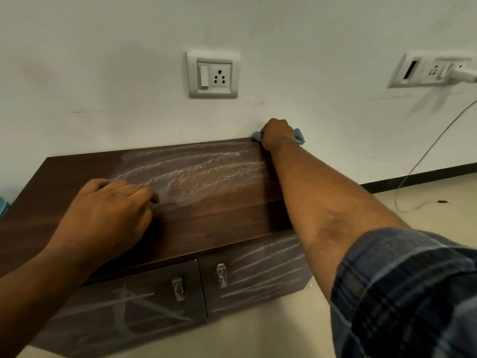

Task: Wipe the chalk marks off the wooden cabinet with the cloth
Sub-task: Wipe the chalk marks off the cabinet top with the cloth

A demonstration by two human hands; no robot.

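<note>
Head view, my right hand [276,134] bunched around the blue cloth [299,136] at the wooden cabinet's [232,215] back right corner by the wall, my left hand [111,210] loosely curled, resting on top, chalk marks [196,171] smeared between them.

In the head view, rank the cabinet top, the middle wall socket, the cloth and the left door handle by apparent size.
1. cabinet top
2. wall socket
3. cloth, mostly hidden under the right hand
4. door handle
The last two look close, so their order is unsure.
</note>
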